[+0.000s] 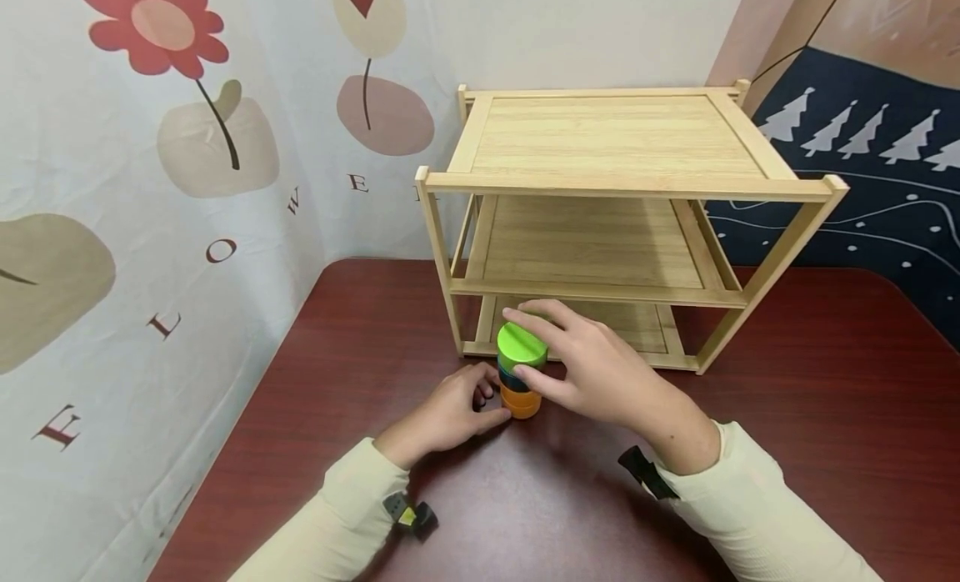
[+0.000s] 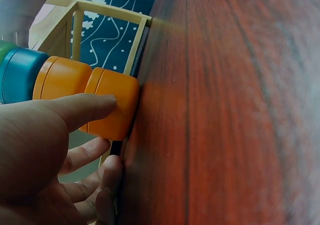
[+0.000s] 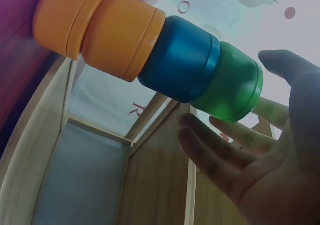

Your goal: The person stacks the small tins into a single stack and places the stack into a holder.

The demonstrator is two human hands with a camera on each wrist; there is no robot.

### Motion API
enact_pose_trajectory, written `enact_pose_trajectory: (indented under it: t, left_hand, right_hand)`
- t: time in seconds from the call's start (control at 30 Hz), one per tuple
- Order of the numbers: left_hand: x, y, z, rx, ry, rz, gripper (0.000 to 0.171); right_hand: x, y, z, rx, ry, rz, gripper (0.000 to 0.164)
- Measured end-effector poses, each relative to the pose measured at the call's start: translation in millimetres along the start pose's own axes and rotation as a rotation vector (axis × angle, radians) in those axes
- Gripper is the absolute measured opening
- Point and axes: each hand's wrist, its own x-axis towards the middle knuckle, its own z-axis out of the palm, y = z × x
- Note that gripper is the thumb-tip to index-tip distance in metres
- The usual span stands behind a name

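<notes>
Four-tier wording aside, a stack of several small round jars stands upright on the table: a lower orange jar [image 3: 62, 17], another orange jar [image 3: 120, 35], a blue jar [image 3: 177, 57] and a green jar [image 1: 522, 346] on top. My left hand [image 1: 452, 407] is beside the base. Its thumb lies along the lower orange jar in the left wrist view, with the fingers loosely bent and apart from it. Around the green jar, my right hand [image 1: 600, 367] is spread, thumb in front and fingers behind; the right wrist view shows gaps between them and the jar.
Right behind the stack stands a wooden three-tier shelf [image 1: 630, 186] on the dark red table [image 1: 360, 332]. A printed curtain [image 1: 285, 82] hangs along the left and back. Straps with small devices are on both sleeves.
</notes>
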Motion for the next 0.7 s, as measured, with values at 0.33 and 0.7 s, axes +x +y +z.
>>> enact_pose_trajectory:
  t: [0.33, 0.7]
  left_hand:
    - [1.8, 0.6, 2.4, -0.01, 0.008, 0.008, 0.035]
    - [2.0, -1.9, 2.6, -0.001, 0.003, 0.003, 0.036]
  right_hand:
    - [-9, 4, -5, 0.062, 0.171, -0.013, 0.048]
    - [-17, 12, 1, 0.152, 0.294, 0.03, 0.033]
